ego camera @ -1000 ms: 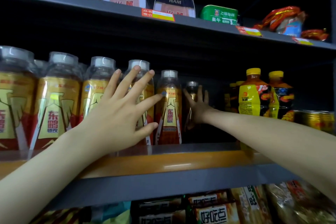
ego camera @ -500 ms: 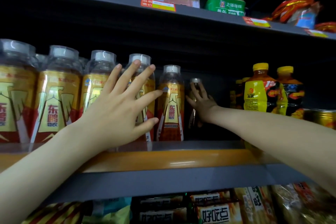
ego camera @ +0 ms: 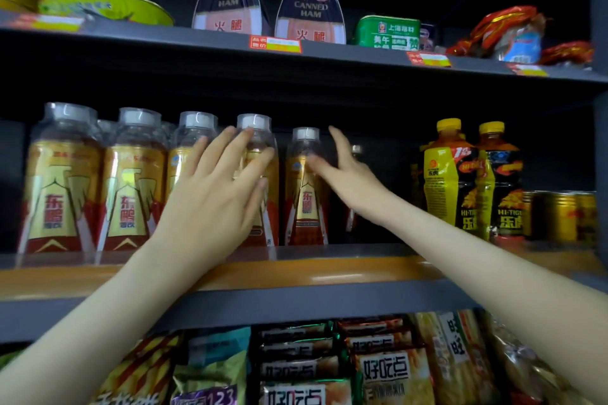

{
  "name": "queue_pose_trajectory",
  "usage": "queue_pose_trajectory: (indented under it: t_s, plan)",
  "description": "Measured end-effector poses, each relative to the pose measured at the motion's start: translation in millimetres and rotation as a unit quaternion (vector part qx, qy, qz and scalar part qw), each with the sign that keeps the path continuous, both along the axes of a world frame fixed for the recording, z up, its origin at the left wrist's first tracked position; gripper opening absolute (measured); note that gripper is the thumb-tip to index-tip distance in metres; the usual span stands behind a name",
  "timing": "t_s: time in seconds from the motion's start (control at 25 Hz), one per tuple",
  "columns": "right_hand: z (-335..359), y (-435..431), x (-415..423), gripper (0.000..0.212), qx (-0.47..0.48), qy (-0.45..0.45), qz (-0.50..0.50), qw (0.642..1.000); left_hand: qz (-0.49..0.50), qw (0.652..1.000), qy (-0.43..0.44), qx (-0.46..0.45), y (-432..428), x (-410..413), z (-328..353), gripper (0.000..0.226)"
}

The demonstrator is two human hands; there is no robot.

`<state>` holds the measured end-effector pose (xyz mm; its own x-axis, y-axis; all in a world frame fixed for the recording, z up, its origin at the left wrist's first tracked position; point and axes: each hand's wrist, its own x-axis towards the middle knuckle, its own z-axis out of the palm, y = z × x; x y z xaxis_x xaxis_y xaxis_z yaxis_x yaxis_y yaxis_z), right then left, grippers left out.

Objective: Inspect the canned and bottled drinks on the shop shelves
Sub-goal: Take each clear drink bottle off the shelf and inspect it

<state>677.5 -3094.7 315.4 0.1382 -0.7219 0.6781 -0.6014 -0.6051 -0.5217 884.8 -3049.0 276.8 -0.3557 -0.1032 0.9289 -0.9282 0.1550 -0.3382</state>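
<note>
Left hand fingers spread over gold-and-red labelled clear plastic drink bottles on grey metal middle shelf; right hand open, fingers straight, at row's right end, contact unclear.

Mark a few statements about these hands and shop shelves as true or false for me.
1. The left hand and the right hand both have straight, spread fingers. True.
2. The canned ham tins stand below the gold-label bottles. False: they stand on the top shelf, above them.
3. The yellow-capped bottles stand right of both hands. True.
4. The right hand lifts a bottle up. False: it grips nothing.
</note>
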Motion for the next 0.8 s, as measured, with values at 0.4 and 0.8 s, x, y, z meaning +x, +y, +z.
queue_pose_trajectory:
  t_s: [0.4,0.8]
  plan:
    - [-17.6,19.9,30.0,0.112,-0.047,0.048,-0.046,0.997,-0.007,0.996,-0.008,0.094,5.8,3.0,-30.3,0.059]
    - [-35.4,148.7,-8.1,0.106,-0.368,0.190,-0.108,0.904,-0.412,0.867,0.143,0.241,61.3,-40.6,-32.1,0.073]
